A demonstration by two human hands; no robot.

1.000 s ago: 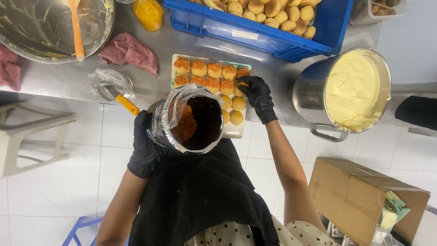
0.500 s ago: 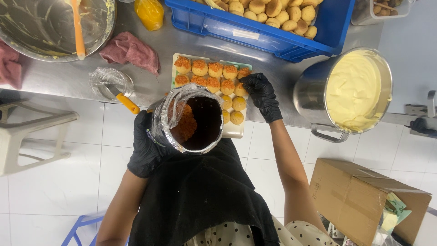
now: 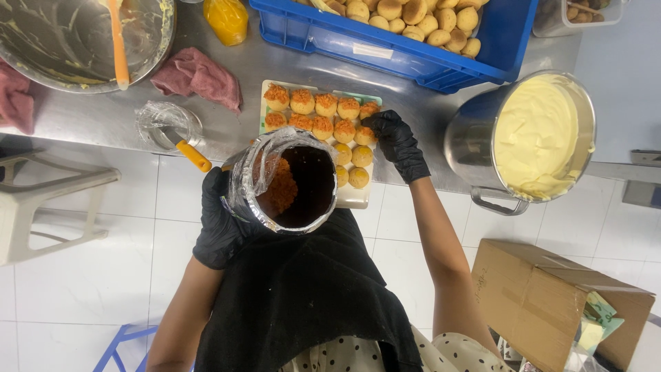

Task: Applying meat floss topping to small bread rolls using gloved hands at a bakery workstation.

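Item: left hand (image 3: 222,231), black-gloved, grip wrapped around a foil-lined tub (image 3: 286,182) held against the apron (image 3: 303,296), tipped toward the desk (image 3: 103,117); the tub holds orange floss (image 3: 281,187) heaped on its left wall, the rest dark and near empty. Item: right hand (image 3: 398,143), black-gloved, fingers curled down onto the right end of the tray (image 3: 354,198); whether the grip pinches floss or a bun, I cannot tell. Item: buns (image 3: 323,117), two back rows topped orange, nearer ones (image 3: 357,167) plain. Item: blue crate (image 3: 413,52) of plain buns behind; pot (image 3: 530,138) of yellow cream at right, overhanging the desk edge; steel bowl (image 3: 76,38) with orange spatula (image 3: 117,41) at left; pink cloth (image 3: 196,76); wrapped cup (image 3: 165,124) with an orange-handled tool (image 3: 193,156); cardboard box (image 3: 551,303) on the floor. Risks, as judged: the tub, one-handed and tilted off the desk, may slip or spill floss onto the apron or floor; the tray's near edge overhangs the desk, so downward pressure there may tip it; floss may scatter unevenly; an elbow may nudge the pot.
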